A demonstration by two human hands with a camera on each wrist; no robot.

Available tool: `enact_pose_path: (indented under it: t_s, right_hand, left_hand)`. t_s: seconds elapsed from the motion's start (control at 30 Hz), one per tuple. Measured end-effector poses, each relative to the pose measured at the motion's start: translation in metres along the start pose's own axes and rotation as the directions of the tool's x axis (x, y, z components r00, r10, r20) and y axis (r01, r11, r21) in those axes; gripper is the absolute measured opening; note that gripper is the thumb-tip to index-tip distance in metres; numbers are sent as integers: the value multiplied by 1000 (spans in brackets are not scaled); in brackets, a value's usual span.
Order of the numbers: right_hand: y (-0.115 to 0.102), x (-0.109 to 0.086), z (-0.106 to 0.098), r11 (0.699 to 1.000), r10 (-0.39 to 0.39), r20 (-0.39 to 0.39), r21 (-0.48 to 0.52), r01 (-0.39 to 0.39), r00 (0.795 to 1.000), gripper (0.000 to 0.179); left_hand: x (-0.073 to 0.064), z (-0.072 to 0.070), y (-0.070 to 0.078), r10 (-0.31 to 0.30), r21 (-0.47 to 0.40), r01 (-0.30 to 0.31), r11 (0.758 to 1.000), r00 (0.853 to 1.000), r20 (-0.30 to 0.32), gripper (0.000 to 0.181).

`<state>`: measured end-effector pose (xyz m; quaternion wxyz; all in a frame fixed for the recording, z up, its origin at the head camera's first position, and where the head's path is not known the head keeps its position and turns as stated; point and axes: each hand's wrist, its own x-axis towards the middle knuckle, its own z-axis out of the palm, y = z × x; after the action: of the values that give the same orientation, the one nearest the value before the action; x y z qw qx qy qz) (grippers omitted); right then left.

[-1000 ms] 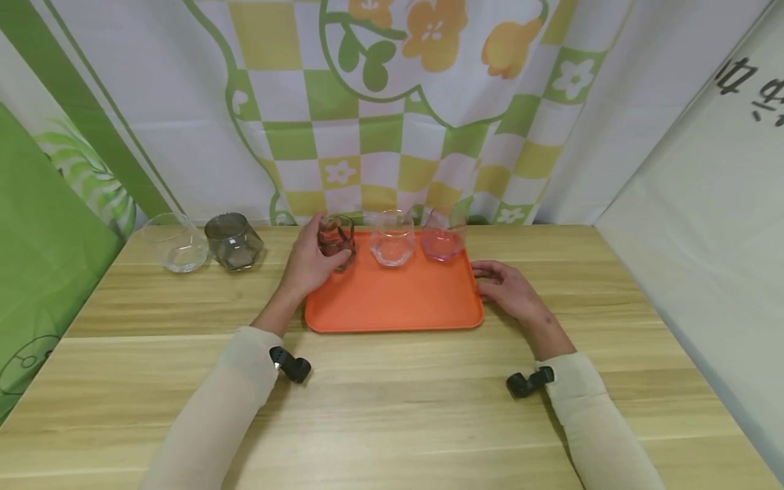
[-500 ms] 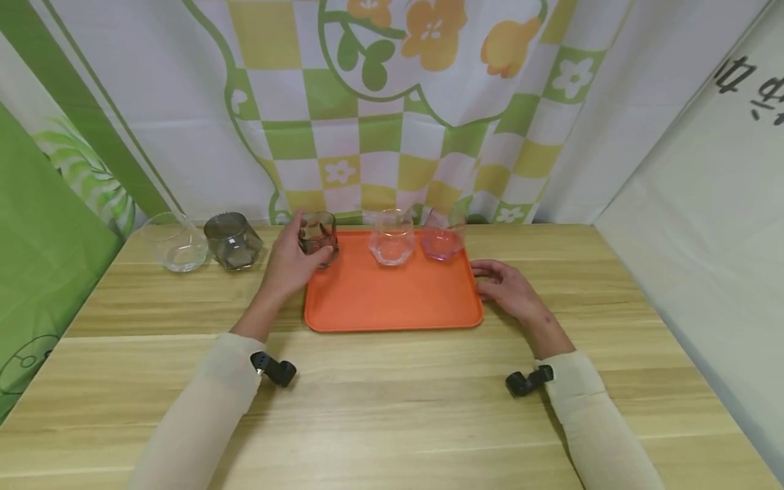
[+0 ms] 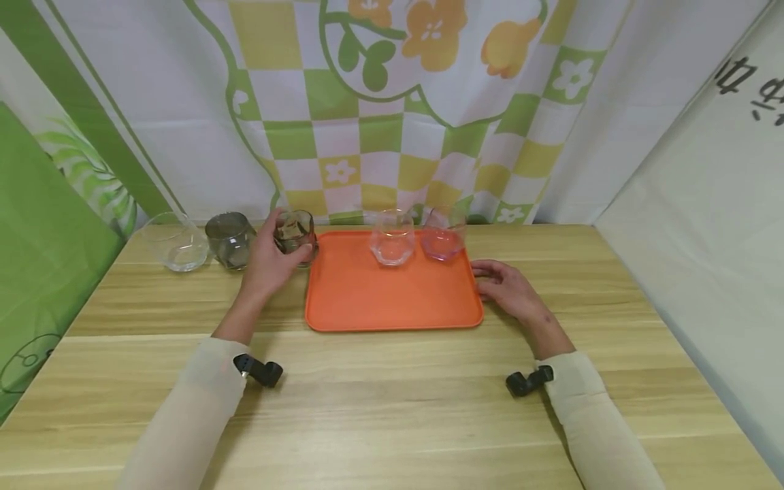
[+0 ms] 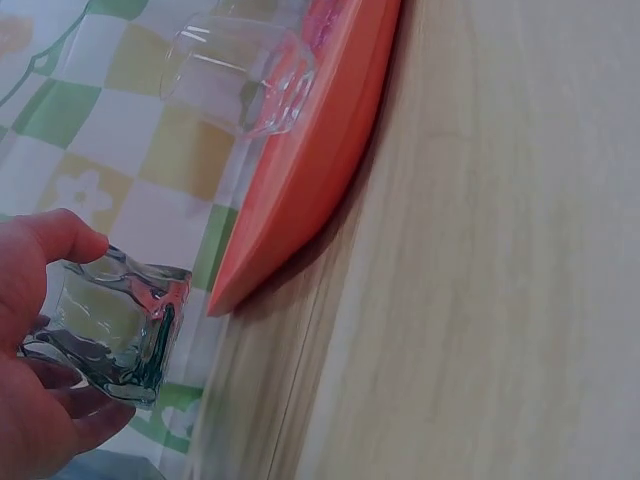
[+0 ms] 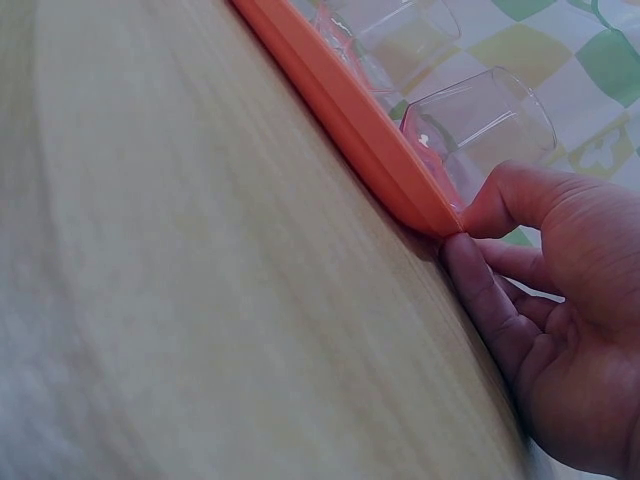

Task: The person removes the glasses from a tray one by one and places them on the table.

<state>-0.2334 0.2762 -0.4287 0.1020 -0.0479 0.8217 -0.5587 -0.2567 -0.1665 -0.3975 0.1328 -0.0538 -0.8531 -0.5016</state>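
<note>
Dark glass (image 3: 297, 231) farther leftward in left hand's grip (image 3: 267, 264), tray (image 3: 395, 297) in right hand's (image 3: 511, 292), wooden table (image 3: 392, 408), checked curtain (image 3: 416, 136)

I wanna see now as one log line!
left hand: holds dark glass | right hand: grips orange tray edge | on tray: clear glass, pink glass

The tray (image 3: 395, 299) is orange, the curtain (image 3: 380, 139) green-yellow-white checked.

Checked cloth (image 3: 392, 129) behind wooden table (image 3: 392, 408)
</note>
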Motion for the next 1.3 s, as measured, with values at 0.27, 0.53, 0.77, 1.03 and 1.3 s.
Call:
enact_pose_path:
  t_s: [0.27, 0.53, 0.77, 1.03, 1.3]
  right_hand:
    - [2, 2, 4, 1000, 9, 3, -11, -9, 1000, 52]
    - [0, -3, 3, 999, 19, -8, -27, -19, 1000, 54]
    - [0, -3, 1, 1000, -20, -1, 6, 20, 1000, 53]
    - [2, -1, 1, 1000, -25, -2, 15, 25, 1000, 51]
    - [2, -1, 2, 999, -34, -5, 23, 34, 999, 52]
  left_hand:
    - [-4, -11, -9, -19, 58, 23, 998, 998, -64, 78]
    - [-2, -11, -10, -13, 89, 18, 996, 998, -56, 77]
    - [-1, -10, -11, -21, 113, 26, 993, 999, -46, 77]
    - [1, -8, -15, -44, 127, 46, 991, 999, -18, 77]
    - [1, -6, -18, -61, 132, 63, 989, 998, -23, 77]
